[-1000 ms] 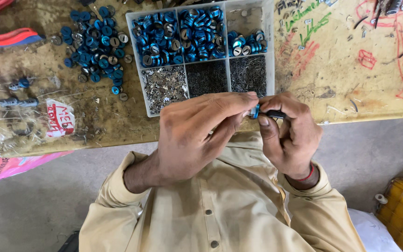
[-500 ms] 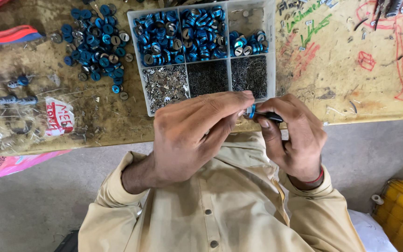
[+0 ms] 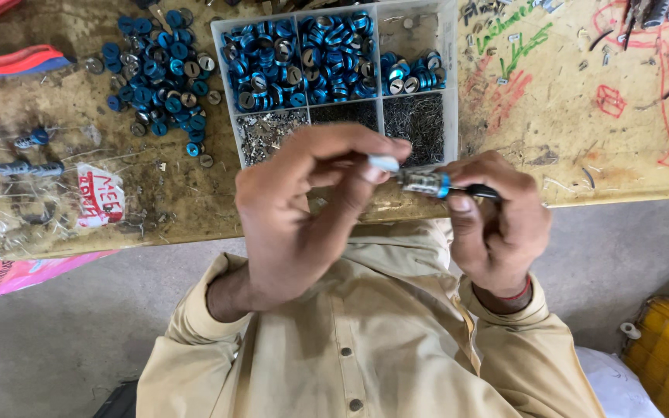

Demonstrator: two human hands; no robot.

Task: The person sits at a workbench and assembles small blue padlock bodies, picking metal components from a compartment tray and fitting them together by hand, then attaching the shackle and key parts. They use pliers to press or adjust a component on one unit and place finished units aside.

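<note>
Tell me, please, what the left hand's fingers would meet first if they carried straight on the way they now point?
Probably the small blue-and-silver part pinched by the right hand; the left hand fingertips already sit at its end.

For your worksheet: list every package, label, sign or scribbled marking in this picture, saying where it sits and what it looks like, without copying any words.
Clear plastic bag: left on the table, crumpled, holding small blue parts.
Paper label: inside that bag, white, red handwriting.
Compartment box: top centre, clear plastic, blue rings and grey metal bits.
Marker scribbles: right on the yellow tabletop, red and green.
</note>
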